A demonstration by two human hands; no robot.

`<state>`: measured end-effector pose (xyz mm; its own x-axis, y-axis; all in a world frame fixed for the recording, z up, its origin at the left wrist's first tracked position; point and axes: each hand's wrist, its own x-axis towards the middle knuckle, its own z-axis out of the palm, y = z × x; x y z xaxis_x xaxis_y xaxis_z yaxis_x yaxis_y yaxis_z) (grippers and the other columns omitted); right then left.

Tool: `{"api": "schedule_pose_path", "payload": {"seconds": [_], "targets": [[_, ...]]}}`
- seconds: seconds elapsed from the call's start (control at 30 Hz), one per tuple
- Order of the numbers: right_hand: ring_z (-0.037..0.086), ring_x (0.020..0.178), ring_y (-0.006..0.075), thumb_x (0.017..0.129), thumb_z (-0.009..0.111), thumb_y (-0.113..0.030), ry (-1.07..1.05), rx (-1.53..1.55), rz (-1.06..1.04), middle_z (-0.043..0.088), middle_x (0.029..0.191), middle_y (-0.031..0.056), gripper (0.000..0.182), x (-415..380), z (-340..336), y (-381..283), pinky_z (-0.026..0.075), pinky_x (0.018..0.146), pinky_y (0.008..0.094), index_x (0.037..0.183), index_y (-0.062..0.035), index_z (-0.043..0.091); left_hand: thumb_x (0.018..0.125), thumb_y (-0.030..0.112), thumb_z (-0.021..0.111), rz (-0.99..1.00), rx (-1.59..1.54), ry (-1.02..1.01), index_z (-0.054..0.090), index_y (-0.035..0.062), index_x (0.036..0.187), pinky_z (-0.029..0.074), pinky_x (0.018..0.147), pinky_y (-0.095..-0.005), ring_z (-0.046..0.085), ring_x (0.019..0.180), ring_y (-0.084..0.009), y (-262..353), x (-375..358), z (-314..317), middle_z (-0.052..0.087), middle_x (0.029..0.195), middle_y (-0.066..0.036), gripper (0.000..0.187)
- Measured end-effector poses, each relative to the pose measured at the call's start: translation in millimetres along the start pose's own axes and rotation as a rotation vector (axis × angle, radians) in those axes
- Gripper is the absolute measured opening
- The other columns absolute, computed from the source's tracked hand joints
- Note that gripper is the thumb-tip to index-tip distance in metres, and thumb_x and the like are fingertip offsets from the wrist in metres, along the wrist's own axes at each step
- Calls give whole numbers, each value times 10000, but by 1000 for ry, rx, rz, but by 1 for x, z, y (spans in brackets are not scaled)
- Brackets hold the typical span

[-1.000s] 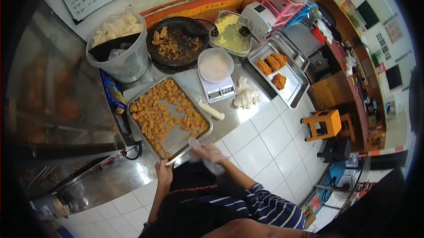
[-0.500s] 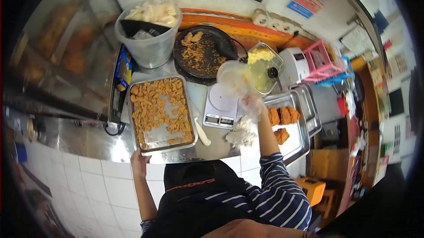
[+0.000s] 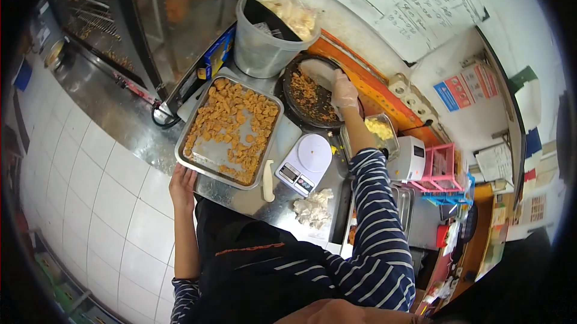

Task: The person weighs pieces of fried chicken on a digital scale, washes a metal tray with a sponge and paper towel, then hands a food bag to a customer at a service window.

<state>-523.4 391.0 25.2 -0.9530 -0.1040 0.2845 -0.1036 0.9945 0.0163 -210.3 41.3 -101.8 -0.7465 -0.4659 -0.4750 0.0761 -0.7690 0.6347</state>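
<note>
My right hand [image 3: 345,91], in a clear plastic glove, is closed on a translucent plastic bowl [image 3: 318,72]. That bowl is tilted down inside a black round pan [image 3: 326,111] holding brown fried crumbs [image 3: 305,91]. My bare left hand [image 3: 182,184] rests at the near left corner of a metal tray [image 3: 230,154], fingers stretched out along the counter edge; whether they touch the tray cannot be told. Small golden-brown fried pieces [image 3: 258,111] are spread over the tray.
Beside the tray lie a white-handled utensil [image 3: 268,181], a digital kitchen scale [image 3: 306,163] and crumpled white plastic [image 3: 314,208]. A clear bucket [image 3: 259,54] stands behind. A container of yellow food [image 3: 380,130] sits right of the pan, near a pink basket [image 3: 437,165].
My right hand has carried the bowl from above the scale and yellow food leftward into the black pan. The view has turned. My left hand stays near the tray corner.
</note>
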Motion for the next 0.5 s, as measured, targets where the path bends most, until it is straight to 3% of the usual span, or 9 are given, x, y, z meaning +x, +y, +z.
{"api": "schedule_pose_path", "payload": {"seconds": [0.07,0.13,0.27,0.33,0.47,0.5], "targets": [[557,812,341,638,567,-4,-150,-149,-113,522,892,171,421,5,-7,-6,460,660,415,1000,-76,363,836,186,425,-9,-4,-15,325,-41,1195,365,897,-343,445,1056,-238,-1,-2,1,425,1169,-129,436],[557,823,338,621,581,-2,-59,-80,-73,525,902,170,462,9,2,-5,464,656,405,1021,-79,363,834,189,426,-11,7,-15,324,-30,1201,368,882,-338,447,1053,-239,0,-3,0,413,1184,-122,440],[552,719,381,699,492,-50,-60,-180,-266,550,829,192,273,2,10,3,450,611,442,960,-66,412,831,193,424,-47,88,56,326,8,1217,376,839,-319,465,1031,-234,3,-5,9,388,1216,-99,439],[550,704,384,714,468,-63,125,55,-102,546,796,201,213,0,12,7,447,603,445,922,-57,424,832,206,419,-53,113,58,323,23,1225,369,837,-319,477,1016,-234,2,-4,6,372,1233,-87,444],[532,724,398,701,459,-12,97,146,-3,533,785,211,218,-23,9,15,443,620,436,910,-55,417,817,179,465,-46,137,123,352,20,1190,420,756,-305,526,896,-221,0,6,9,427,1155,-103,421],[549,687,368,726,487,-76,102,314,185,534,716,204,142,-36,3,16,448,614,412,852,-46,429,810,164,482,-44,172,180,371,17,1167,440,716,-299,543,842,-215,0,8,8,452,1114,-106,401]]}}
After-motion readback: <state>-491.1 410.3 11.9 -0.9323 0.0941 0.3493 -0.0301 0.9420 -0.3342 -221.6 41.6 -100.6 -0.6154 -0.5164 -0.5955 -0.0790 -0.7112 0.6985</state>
